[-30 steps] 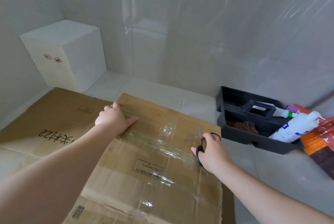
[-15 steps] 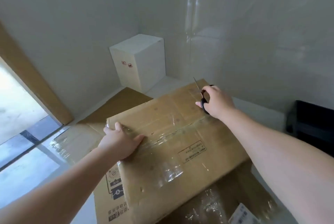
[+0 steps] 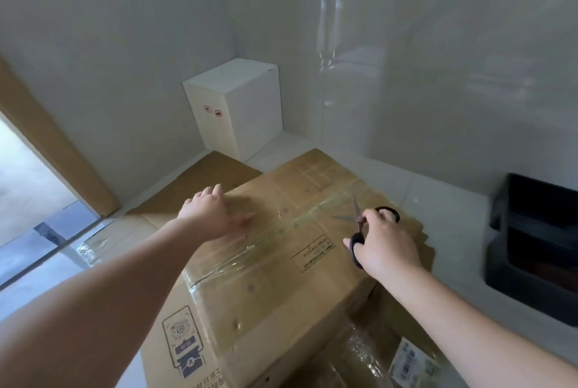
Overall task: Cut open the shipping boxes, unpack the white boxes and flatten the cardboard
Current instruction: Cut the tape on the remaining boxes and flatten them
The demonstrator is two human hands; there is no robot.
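A taped brown shipping box [image 3: 281, 265] stands on the floor in front of me, a shiny tape seam running across its top. My left hand [image 3: 212, 212] lies flat on the top near its far left edge, blurred. My right hand [image 3: 381, 240] grips black-handled scissors [image 3: 359, 231] with the blades spread open over the tape seam. A white box [image 3: 240, 109] stands upright in the far corner against the wall. Flattened cardboard [image 3: 200, 184] lies on the floor behind the shipping box.
A black plastic tool tray [image 3: 531, 247] sits on the floor at the right. Another taped carton with a label [image 3: 406, 359] lies low at the front right. A wooden door frame [image 3: 53, 150] and a glass threshold are on the left.
My right hand with the scissors came back from the box's far edge to the middle of the tape seam, blades now spread. My left hand shifted farther up the top. The view swung left.
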